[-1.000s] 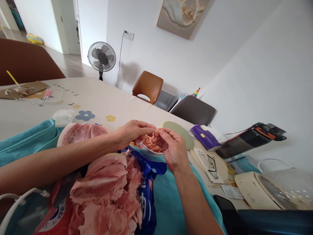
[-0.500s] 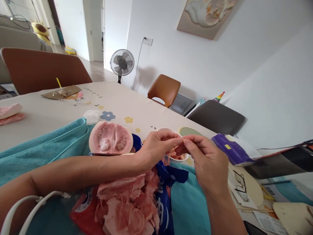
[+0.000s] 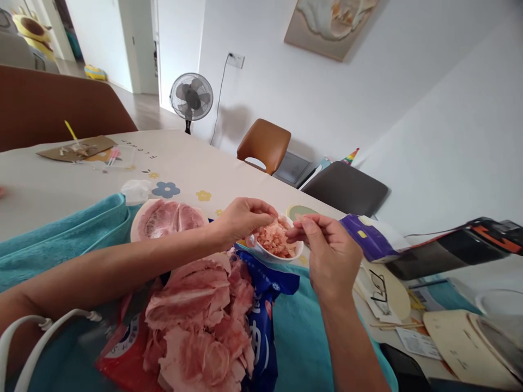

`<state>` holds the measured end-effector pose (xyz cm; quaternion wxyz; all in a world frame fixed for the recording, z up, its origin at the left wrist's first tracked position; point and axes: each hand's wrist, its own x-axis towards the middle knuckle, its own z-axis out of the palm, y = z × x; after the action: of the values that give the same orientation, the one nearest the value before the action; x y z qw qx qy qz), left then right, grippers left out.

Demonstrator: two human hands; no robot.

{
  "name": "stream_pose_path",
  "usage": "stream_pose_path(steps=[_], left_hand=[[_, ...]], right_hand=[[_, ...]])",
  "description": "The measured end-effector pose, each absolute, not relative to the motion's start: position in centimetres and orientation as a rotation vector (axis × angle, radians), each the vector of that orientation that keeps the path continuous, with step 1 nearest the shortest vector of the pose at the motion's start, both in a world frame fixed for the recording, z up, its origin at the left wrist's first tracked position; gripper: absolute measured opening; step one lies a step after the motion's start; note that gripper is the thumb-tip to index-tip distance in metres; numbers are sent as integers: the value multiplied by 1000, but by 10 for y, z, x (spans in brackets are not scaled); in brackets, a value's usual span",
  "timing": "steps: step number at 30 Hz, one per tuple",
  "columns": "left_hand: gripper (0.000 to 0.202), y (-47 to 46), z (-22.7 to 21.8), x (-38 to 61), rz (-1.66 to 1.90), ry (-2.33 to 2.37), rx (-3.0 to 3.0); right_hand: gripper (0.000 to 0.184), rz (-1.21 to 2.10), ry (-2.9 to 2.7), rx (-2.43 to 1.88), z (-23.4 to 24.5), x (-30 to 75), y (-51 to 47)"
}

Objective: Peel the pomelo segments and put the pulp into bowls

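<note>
White bowl (image 3: 286,258) holds loose pink pulp (image 3: 274,239); torn peels (image 3: 200,332) heap on blue bag (image 3: 263,272)

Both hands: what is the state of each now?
Left hand: closed in a pinch; contents unclear.
Right hand: partly curled; whether holding anything, cannot be told.

Pale counter (image 3: 229,182) printed with flowers and lettering, busy along its near and right sides.
A teal towel (image 3: 81,231) covers the near part, with a crumpled white wrapper (image 3: 136,191) just beside its folded edge and a white bowl (image 3: 299,250) by its far edge; a piece of cardboard (image 3: 55,154) lies toward the far left, while a green round mat (image 3: 297,211), a purple tissue pack (image 3: 365,237), a cream round mat (image 3: 403,300) and a paper slip (image 3: 417,343) line the right.
</note>
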<state>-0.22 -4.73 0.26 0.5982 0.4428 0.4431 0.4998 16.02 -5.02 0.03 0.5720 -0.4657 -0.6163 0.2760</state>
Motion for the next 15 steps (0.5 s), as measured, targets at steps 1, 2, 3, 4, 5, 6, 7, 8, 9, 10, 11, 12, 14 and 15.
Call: stream_pose_path(steps=[1, 2, 3, 4, 5, 6, 7, 8, 9, 10, 11, 12, 14, 15], left_hand=[[5, -46, 2, -3, 1187, 1064, 1060], [4, -45, 1, -3, 1193, 1082, 1082], [5, -44, -1, -3, 1181, 1083, 1093], [7, -42, -3, -4, 1165, 1073, 1098], [9, -41, -5, -4, 1148, 1059, 1097], [11, -40, -7, -4, 1137, 1046, 1091], [12, -39, -9, -5, 1122, 1035, 1079], [13, -38, -11, -5, 1109, 1029, 1061], [13, -38, -12, -4, 1096, 1026, 1043], [13, -37, -13, -4, 1084, 1027, 1026], [13, -37, -14, -4, 1074, 1028, 1013], [13, -37, -14, -4, 1067, 1027, 1003], [13, -37, -15, -4, 1053, 1019, 990], [14, -37, -15, -4, 1044, 1014, 983]], right_hand=[[16, 637, -1420, -1103, -3, 165, -45], [16, 626, -1415, -1123, -7, 170, -38], [17, 612, -1434, -1156, -11, 175, -32], [19, 601, -1473, -1200, -15, 179, -26], [20, 590, -1519, -1240, -19, 183, -20], [22, 582, -1573, -1283, -22, 187, -16], [23, 568, -1630, -1321, -25, 189, -12], [23, 545, -1684, -1348, -27, 191, -10], [22, 513, -1735, -1366, -28, 193, -8], [21, 470, -1780, -1370, -28, 193, -7], [21, 423, -1814, -1364, -28, 193, -7], [23, 378, -1832, -1351, -28, 193, -8], [23, 337, -1811, -1329, -25, 190, -10], [21, 355, -1781, -1321, -24, 188, -12]])
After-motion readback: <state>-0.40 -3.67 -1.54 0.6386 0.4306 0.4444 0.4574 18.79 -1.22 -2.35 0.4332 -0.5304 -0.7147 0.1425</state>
